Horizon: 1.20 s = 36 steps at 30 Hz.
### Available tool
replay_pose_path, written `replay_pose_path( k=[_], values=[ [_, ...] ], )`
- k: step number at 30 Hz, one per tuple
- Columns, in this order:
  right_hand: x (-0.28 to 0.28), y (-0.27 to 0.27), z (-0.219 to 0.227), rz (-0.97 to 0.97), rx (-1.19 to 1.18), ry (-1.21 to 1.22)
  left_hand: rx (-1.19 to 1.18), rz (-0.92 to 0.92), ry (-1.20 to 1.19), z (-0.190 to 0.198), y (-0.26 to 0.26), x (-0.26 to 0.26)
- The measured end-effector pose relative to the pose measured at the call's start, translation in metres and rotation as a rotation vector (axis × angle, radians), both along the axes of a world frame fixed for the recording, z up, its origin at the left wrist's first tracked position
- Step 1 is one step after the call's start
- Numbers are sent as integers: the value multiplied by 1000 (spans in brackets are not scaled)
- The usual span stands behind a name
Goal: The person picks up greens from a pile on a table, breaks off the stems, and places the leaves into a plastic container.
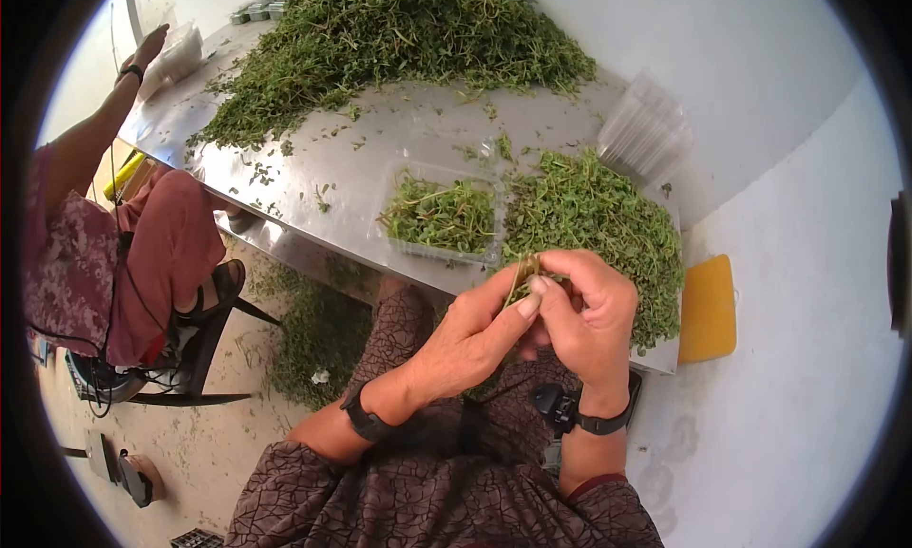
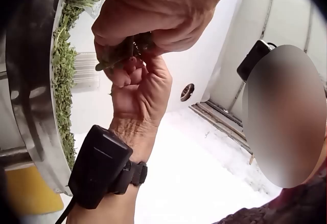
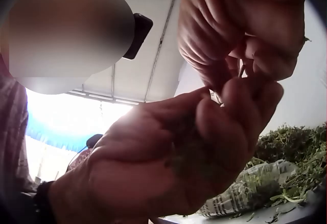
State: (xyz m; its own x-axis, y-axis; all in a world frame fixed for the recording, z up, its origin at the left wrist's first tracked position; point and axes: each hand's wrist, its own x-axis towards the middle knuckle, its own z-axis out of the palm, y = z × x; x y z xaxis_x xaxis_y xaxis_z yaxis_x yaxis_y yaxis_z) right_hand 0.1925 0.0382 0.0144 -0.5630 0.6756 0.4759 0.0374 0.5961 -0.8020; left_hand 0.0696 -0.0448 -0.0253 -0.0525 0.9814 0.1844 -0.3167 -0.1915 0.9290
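Both hands meet over the lap in the head view, in front of the table's edge. The left hand [image 1: 465, 344] curls round a small bunch of green stems [image 1: 522, 280], thumb on top. Against the same stems the right hand [image 1: 594, 311] pinches with thumb and forefinger. In the left wrist view, green leaves [image 2: 120, 52] show between the two hands. Beyond them on the table are a clear plastic box [image 1: 451, 255] filled with greens [image 1: 442, 211] and, on its right, a pile of cut greens [image 1: 589, 216].
A large heap of greens [image 1: 399, 35] covers the table's back. Stacked clear containers [image 1: 646, 130] stand at the right, above a yellow board [image 1: 708, 309]. Another person [image 1: 76, 254] sits at the left, an arm reaching to clear containers. More greens [image 1: 318, 344] lie under the table.
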Motion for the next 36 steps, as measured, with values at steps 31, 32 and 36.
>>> replay_pose_path(
  k=[31, 32, 36],
  values=[
    [34, -18, -37, 383, -440, 21, -203, -269, -289, -20, -41, -13],
    [34, -17, -33, 403, -417, -6, -192, -298, -324, -21, -40, -13],
    [34, -14, -41, 448, -473, 103, -172, -351, -333, -26, -38, -12]
  ],
)
